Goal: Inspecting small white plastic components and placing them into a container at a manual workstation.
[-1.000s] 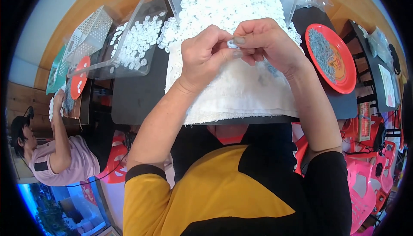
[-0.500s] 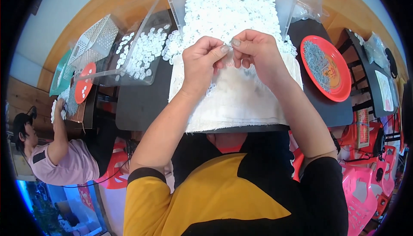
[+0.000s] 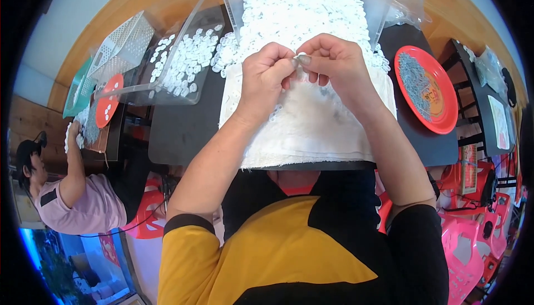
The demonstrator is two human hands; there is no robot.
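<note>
My left hand point(image 3: 268, 74) and my right hand point(image 3: 336, 68) meet fingertip to fingertip above a white cloth point(image 3: 317, 138) on the table. Between both thumbs and forefingers is pinched a small white plastic piece point(image 3: 300, 55), mostly covered by the fingers. Just beyond the hands lies a big heap of small white oval plastic pieces point(image 3: 303, 13) with holes, in a clear plastic bin point(image 3: 385, 4). A few similar pieces rest on the cloth near my left wrist. To the right, a red plate point(image 3: 445, 117) holds a tangle of thin grey metal bits point(image 3: 414, 79).
More white pieces point(image 3: 186, 63) lie in a clear box point(image 3: 161, 100) on the left. Beyond it stand a white perforated basket point(image 3: 119, 46) and a red plate point(image 3: 109, 102). A co-worker point(image 3: 78, 199) sits far left, one hand at a pile. Pink chairs point(image 3: 464, 249) stand at right.
My hands stay pinched together in nearly the same place, with a slight shift of the fingers; more white shows between the fingertips. The whole view has moved a little.
</note>
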